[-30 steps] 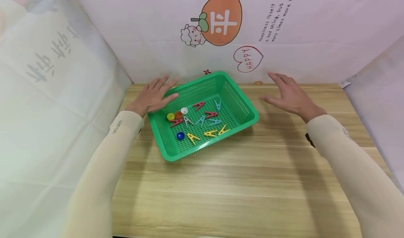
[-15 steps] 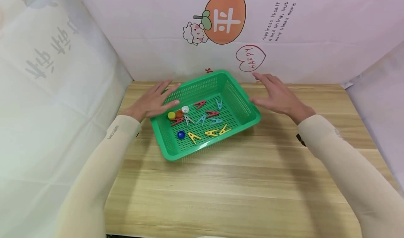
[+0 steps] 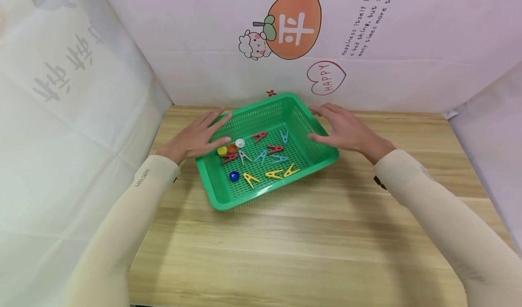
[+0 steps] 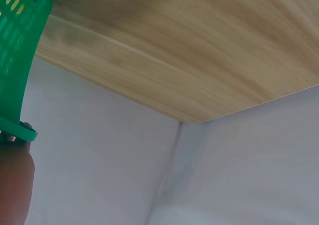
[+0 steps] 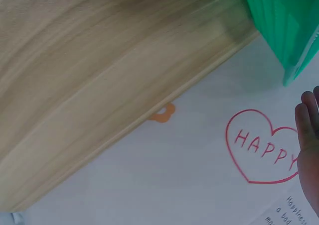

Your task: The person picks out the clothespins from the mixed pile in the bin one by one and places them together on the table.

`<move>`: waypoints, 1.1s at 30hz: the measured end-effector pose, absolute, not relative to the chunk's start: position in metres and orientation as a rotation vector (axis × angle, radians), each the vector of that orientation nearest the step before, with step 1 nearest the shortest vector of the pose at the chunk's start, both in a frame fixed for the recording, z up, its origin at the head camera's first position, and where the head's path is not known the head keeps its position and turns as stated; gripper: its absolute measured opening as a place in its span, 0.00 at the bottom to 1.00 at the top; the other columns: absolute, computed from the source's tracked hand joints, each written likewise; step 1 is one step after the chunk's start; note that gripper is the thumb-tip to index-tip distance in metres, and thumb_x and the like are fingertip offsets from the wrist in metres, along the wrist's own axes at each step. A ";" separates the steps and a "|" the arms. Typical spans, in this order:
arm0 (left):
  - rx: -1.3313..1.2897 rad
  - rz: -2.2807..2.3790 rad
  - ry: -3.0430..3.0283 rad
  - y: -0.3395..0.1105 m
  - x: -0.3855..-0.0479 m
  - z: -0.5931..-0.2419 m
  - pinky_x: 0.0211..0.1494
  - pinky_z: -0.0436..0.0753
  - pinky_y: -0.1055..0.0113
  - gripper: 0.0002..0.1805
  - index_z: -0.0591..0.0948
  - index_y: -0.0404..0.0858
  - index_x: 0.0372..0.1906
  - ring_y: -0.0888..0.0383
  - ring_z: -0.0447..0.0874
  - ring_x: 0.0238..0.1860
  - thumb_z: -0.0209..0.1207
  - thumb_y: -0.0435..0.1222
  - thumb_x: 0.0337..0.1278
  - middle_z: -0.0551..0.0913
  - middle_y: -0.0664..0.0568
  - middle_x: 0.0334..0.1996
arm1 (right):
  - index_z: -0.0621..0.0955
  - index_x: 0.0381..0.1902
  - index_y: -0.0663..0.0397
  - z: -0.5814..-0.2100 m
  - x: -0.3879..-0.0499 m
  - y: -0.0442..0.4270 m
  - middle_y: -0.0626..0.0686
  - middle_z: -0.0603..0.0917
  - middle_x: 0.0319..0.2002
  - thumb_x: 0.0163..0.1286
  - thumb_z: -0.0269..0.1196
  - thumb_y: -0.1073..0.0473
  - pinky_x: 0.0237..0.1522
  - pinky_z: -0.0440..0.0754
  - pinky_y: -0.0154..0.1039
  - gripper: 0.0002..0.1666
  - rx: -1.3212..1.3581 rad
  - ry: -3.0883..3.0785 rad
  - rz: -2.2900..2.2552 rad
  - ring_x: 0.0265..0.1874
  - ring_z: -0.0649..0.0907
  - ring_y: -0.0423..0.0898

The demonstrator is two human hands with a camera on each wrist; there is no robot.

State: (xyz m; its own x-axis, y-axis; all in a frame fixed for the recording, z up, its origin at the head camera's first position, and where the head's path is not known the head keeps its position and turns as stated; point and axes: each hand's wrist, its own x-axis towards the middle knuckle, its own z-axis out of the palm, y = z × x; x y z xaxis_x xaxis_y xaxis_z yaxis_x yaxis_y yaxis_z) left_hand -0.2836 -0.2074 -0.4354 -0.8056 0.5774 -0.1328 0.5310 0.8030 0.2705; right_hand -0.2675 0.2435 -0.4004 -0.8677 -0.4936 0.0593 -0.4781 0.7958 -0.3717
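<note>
A green plastic basket (image 3: 265,190) sits askew on the wooden table near the back wall. Inside lie several clothespins: yellow (image 3: 250,180), red (image 3: 260,137), light blue (image 3: 262,155) and a whitish one (image 3: 243,156). Small caps are at its left end: yellow (image 3: 222,151), orange (image 3: 232,149), white (image 3: 239,143) and blue (image 3: 234,176). My left hand (image 3: 191,139) lies over the left rim, fingers extended, thumb above the inside. At the right rim is my right hand (image 3: 346,128), its fingers extended; whether it touches the rim I cannot tell.
The wooden table (image 3: 285,252) reaches to a white wall sheet (image 3: 195,40) printed with cartoons and a HAPPY heart (image 3: 326,77). Another sheet (image 3: 61,139) hangs along the left side, and a pale one (image 3: 489,98) along the right.
My right hand has moved left from over the table to the basket's right rim. The left hand stays at the left rim, having shifted only slightly. The basket's contents look unchanged.
</note>
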 end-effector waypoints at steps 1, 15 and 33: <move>0.869 0.320 2.786 -0.208 -0.284 -0.436 0.91 0.48 0.37 0.46 0.42 0.58 0.91 0.40 0.39 0.91 0.42 0.68 0.81 0.36 0.51 0.92 | 0.70 0.83 0.55 -0.399 -0.268 0.240 0.61 0.81 0.71 0.71 0.70 0.36 0.75 0.74 0.72 0.51 -0.817 2.934 -0.585 0.72 0.78 0.62; 0.907 0.346 2.838 -0.211 -0.280 -0.444 0.91 0.48 0.37 0.48 0.47 0.50 0.91 0.38 0.45 0.90 0.39 0.70 0.81 0.44 0.46 0.91 | 0.82 0.70 0.60 -0.390 -0.274 0.200 0.61 0.83 0.69 0.70 0.73 0.40 0.73 0.79 0.66 0.40 -1.021 2.852 -0.603 0.71 0.80 0.62; 0.892 0.309 2.839 -0.208 -0.280 -0.448 0.91 0.47 0.40 0.46 0.48 0.47 0.91 0.41 0.44 0.90 0.44 0.65 0.82 0.45 0.46 0.91 | 0.85 0.66 0.55 -0.389 -0.279 0.154 0.54 0.86 0.58 0.68 0.75 0.36 0.62 0.87 0.55 0.38 -1.199 2.717 -0.545 0.57 0.85 0.52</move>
